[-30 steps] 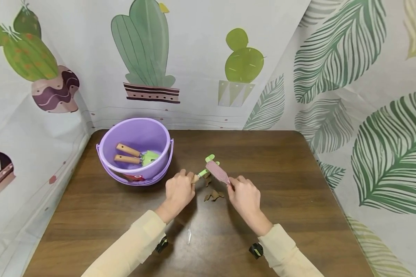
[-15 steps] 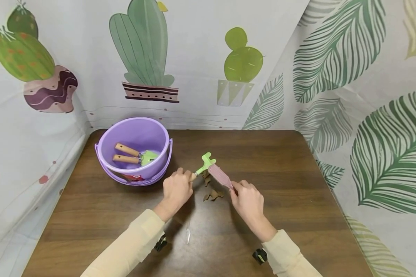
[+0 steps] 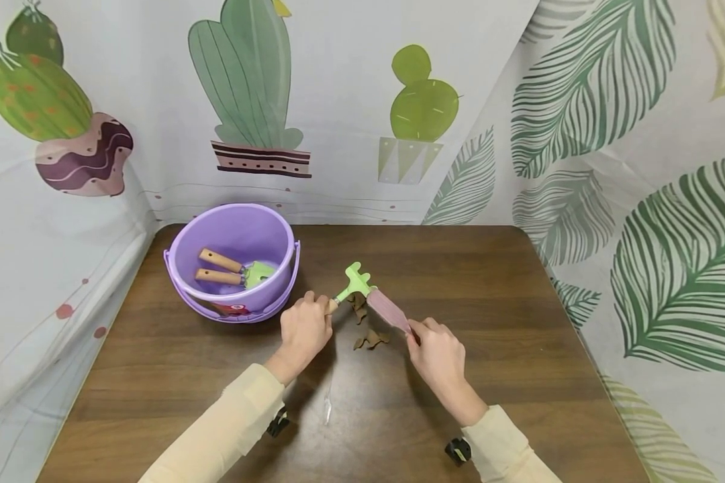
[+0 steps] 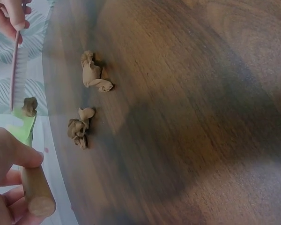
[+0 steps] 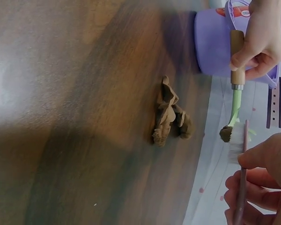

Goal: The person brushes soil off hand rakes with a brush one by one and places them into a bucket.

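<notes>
In the head view my left hand (image 3: pixel 305 329) grips the wooden handle of a small green hand rake (image 3: pixel 355 278), held above the table with its tines pointing away. A brown clump (image 4: pixel 30 107) clings to the rake's head. My right hand (image 3: pixel 440 352) holds a pink brush (image 3: pixel 389 310) by its handle. Its white bristles (image 5: pixel 236 143) meet the rake's head beside the clump in the right wrist view. Beneath the tools, two crumpled brown clay-like pieces (image 3: pixel 371 339) lie on the dark wooden table (image 3: pixel 489 282).
A purple bucket (image 3: pixel 260 218) stands at the table's back left, its handle hanging down. Inside it lie two wooden-handled tools (image 3: pixel 220 276), at least one with a green head. A small clear scrap (image 3: pixel 328 408) lies near the front. Printed cloth (image 3: pixel 350 100) hangs behind.
The rake has turned so its tines show more, and my left hand has shifted slightly left. My right hand has drawn the brush a little right and nearer, along the rake's head.
</notes>
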Tool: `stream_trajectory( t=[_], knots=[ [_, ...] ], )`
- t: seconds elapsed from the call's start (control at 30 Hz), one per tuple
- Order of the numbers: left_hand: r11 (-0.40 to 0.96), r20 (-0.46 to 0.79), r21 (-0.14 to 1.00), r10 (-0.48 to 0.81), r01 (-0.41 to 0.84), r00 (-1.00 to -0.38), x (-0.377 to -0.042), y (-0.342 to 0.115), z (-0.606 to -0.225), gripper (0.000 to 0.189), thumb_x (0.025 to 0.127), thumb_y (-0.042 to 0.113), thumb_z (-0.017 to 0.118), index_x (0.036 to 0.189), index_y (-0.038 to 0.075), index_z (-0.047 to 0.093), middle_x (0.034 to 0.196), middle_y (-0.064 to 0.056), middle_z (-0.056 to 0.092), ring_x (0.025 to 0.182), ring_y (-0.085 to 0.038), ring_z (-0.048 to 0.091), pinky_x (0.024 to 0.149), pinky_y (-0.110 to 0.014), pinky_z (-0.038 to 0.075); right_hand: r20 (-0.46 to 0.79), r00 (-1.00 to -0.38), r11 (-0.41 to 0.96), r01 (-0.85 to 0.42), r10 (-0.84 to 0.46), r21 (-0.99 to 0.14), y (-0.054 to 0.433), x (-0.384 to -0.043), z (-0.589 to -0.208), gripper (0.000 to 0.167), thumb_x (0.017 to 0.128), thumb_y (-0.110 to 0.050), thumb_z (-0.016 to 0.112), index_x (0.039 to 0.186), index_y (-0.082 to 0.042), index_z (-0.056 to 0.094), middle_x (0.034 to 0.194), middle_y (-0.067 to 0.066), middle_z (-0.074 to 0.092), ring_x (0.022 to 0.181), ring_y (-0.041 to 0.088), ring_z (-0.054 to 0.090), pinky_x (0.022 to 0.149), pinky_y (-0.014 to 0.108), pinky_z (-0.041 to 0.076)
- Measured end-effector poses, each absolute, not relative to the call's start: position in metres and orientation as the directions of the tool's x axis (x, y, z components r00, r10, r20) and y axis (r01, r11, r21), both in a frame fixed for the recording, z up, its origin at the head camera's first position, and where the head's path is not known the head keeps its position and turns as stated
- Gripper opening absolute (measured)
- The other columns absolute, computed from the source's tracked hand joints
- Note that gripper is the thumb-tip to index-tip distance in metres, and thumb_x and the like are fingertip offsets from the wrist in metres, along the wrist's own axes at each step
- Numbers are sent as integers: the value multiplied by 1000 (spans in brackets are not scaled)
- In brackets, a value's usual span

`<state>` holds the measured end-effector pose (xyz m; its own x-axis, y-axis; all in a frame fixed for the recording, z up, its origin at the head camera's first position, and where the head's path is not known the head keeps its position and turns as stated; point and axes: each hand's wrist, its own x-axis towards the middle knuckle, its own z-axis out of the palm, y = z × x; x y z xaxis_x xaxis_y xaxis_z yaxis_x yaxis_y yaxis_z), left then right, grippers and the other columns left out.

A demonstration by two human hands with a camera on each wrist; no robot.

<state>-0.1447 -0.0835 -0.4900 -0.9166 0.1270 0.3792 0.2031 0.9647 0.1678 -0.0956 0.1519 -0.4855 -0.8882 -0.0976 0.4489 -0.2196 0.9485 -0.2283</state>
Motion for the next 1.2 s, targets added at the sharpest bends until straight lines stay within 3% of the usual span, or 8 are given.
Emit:
stream_trajectory(
  t=[0.9,1.2],
  knots=[
    [967,354,159,131,198,-926,-143,-90,-490,18,65,18,74,75,9,61,67,-6,52,58,-25,56,41,-38,41,475,-872,953,-233,-117,-193,165,-99,-504,20,68,-14,77,87,-11,73,73,2,64,57,23,59,39,37,44],
    [961,324,197,122,193,-938,-141,-92,-489,16,66,17,73,75,10,62,67,-6,52,58,-26,57,41,-39,40,464,-881,948,-221,-93,-230,167,-101,-503,20,71,-14,75,90,-12,73,76,2,66,61,24,60,42,38,45]
  ],
)
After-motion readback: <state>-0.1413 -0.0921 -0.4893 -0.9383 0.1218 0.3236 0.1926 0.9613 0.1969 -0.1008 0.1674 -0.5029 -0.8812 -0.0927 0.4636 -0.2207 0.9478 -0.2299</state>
